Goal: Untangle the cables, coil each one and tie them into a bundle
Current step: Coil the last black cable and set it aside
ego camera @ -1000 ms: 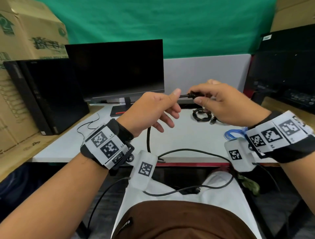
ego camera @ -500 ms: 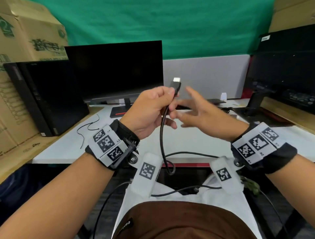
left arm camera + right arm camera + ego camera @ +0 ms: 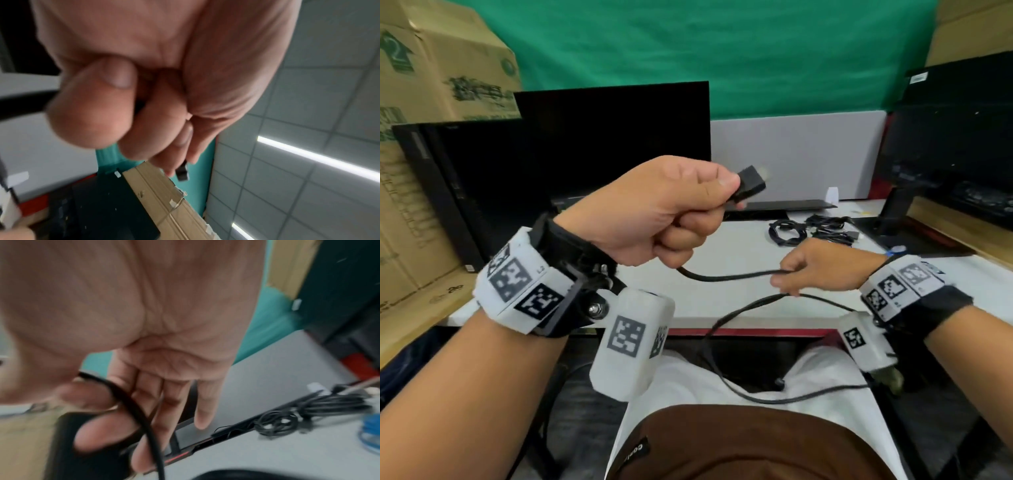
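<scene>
A black cable (image 3: 726, 275) ends in a flat black plug (image 3: 750, 183). My left hand (image 3: 722, 195) is raised over the white desk (image 3: 726, 246), fingers curled round the cable just behind the plug, which points right. The left wrist view shows the plug (image 3: 182, 172) sticking out past the curled fingers. Lower right, my right hand (image 3: 786, 277) pinches the same cable between thumb and forefinger; in the right wrist view the cable (image 3: 144, 415) crosses its fingers. A short span sags between the hands. From the right hand the rest loops down over my lap (image 3: 767, 394).
Coiled black cables (image 3: 811, 229) lie on the desk at the back right, and a blue cable (image 3: 893, 250) shows by my right wrist. A monitor (image 3: 613, 144), a black PC tower (image 3: 448, 192) and cardboard boxes (image 3: 431, 68) stand at the left; another monitor (image 3: 955, 154) stands at the right.
The left hand turned the plug from upright to pointing right. The right hand left the plug, slid down and right along the cable, and now pinches it.
</scene>
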Action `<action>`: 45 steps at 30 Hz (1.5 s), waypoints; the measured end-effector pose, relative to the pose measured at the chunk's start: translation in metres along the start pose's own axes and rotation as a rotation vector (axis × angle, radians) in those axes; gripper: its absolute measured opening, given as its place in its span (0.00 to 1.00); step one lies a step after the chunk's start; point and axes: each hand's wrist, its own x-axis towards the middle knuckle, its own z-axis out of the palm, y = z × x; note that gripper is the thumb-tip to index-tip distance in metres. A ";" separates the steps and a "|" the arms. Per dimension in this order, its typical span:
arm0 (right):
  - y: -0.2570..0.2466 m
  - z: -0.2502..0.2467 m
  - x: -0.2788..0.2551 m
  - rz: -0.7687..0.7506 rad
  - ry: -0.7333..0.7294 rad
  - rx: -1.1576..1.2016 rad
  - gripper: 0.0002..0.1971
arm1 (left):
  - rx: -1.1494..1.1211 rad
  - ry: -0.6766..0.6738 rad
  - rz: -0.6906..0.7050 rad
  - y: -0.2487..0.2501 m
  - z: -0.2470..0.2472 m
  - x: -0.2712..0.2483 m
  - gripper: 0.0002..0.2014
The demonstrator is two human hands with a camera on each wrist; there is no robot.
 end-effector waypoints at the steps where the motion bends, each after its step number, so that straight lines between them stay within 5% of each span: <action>1: 0.004 -0.005 -0.001 0.038 0.088 0.081 0.33 | 0.083 0.007 -0.025 -0.001 -0.001 0.000 0.12; 4: 0.005 -0.018 0.004 0.083 0.316 0.559 0.23 | 0.472 0.028 -0.205 -0.016 0.003 0.006 0.16; 7: -0.005 -0.027 0.005 -0.009 0.283 0.947 0.12 | 0.889 0.022 -0.380 -0.044 0.005 0.021 0.20; 9: -0.017 -0.027 0.002 -0.095 0.209 1.058 0.02 | 0.918 0.105 -0.412 -0.061 0.001 0.029 0.20; 11: -0.026 -0.024 0.001 -0.187 0.165 1.063 0.08 | 0.775 0.250 -0.411 -0.072 -0.006 0.034 0.19; 15: -0.045 -0.013 -0.003 -0.288 0.065 0.840 0.10 | 0.297 0.479 -0.276 -0.082 -0.018 0.039 0.16; 21: -0.063 0.005 -0.005 -0.279 0.122 0.356 0.10 | -0.295 0.394 -0.086 -0.070 -0.016 0.039 0.16; 25: -0.062 0.012 -0.003 -0.213 0.137 0.160 0.15 | -0.216 0.400 -0.018 -0.061 -0.009 0.039 0.11; 29: -0.044 0.012 0.000 -0.007 -0.002 -0.165 0.33 | -0.152 0.396 0.072 -0.060 -0.005 0.042 0.14; 32: -0.018 0.010 0.003 0.218 -0.092 -0.269 0.23 | -0.222 0.339 0.099 -0.059 -0.006 0.041 0.15; 34: -0.006 0.009 0.005 0.260 -0.084 -0.091 0.10 | -0.258 0.264 0.098 -0.060 -0.008 0.039 0.15; 37: -0.004 0.002 0.008 0.228 0.094 0.270 0.12 | -0.228 0.201 0.041 -0.063 -0.011 0.036 0.20; 41: -0.023 -0.011 0.007 0.087 0.273 0.601 0.15 | 0.226 0.331 -0.071 -0.075 -0.004 0.041 0.24; 45: -0.047 -0.023 0.001 -0.129 0.501 0.819 0.17 | 0.465 0.279 -0.174 -0.091 -0.001 0.045 0.24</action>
